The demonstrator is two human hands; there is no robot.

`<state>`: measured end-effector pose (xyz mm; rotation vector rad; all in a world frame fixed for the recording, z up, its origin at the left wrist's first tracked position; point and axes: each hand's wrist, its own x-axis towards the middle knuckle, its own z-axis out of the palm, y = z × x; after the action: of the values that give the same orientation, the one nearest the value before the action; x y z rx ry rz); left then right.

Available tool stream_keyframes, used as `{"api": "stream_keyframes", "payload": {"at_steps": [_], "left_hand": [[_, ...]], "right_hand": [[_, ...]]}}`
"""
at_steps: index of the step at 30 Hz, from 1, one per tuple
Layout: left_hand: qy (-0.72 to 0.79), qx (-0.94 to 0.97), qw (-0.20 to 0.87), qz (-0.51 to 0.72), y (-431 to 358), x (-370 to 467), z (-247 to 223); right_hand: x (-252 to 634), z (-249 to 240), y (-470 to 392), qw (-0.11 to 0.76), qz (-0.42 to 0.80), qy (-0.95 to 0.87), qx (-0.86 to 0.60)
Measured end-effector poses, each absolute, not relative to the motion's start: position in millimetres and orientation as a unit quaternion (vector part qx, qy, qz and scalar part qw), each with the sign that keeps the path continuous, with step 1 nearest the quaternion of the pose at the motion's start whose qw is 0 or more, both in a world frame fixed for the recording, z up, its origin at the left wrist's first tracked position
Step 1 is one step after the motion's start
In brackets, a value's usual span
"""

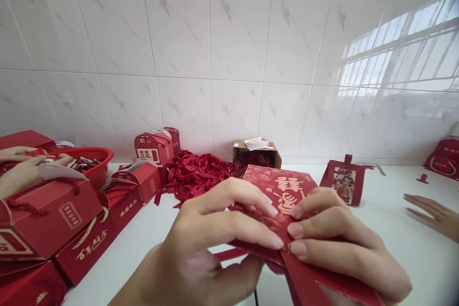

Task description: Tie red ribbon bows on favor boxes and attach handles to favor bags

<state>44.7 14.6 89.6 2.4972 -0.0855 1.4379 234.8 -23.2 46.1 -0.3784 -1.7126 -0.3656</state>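
A red card box [258, 179] with gold characters is between my two hands, low in the middle of the view. My left hand [215, 234] grips its near left edge, fingers on top and thumb below. My right hand [340, 244] holds the right part, its fingertips pressed on the top face beside the left fingertips. A dark red ribbon [304, 279] runs down from under the fingertips toward me. The palm side of my right hand is hidden.
Red gift boxes [86, 248] crowd the left, near a red basin [103, 158] and another person's hands [21, 167]. Behind lie a ribbon pile [197, 172] and a cardboard box [276, 158]. A small red bag [344, 184] and another hand [433, 215] are right.
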Motion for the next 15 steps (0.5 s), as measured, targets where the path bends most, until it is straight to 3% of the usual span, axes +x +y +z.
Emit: {"api": "stream_keyframes", "payload": {"at_steps": [4,8,12,15], "left_hand": [[-0.028,0.857,0.094,0.506,17,45,88],[-0.008,0.857,0.054,0.513,22,45,88],[0.044,0.861,0.065,0.503,29,44,90],[0.077,0.868,0.087,0.483,32,42,89]], "right_hand": [[233,47,-20,0.638,-0.152,-0.738,-0.161],[231,47,-15,0.636,-0.061,-0.744,-0.195],[229,47,-10,0.631,0.045,-0.732,-0.252],[229,48,-7,0.608,0.048,-0.749,-0.259]]}}
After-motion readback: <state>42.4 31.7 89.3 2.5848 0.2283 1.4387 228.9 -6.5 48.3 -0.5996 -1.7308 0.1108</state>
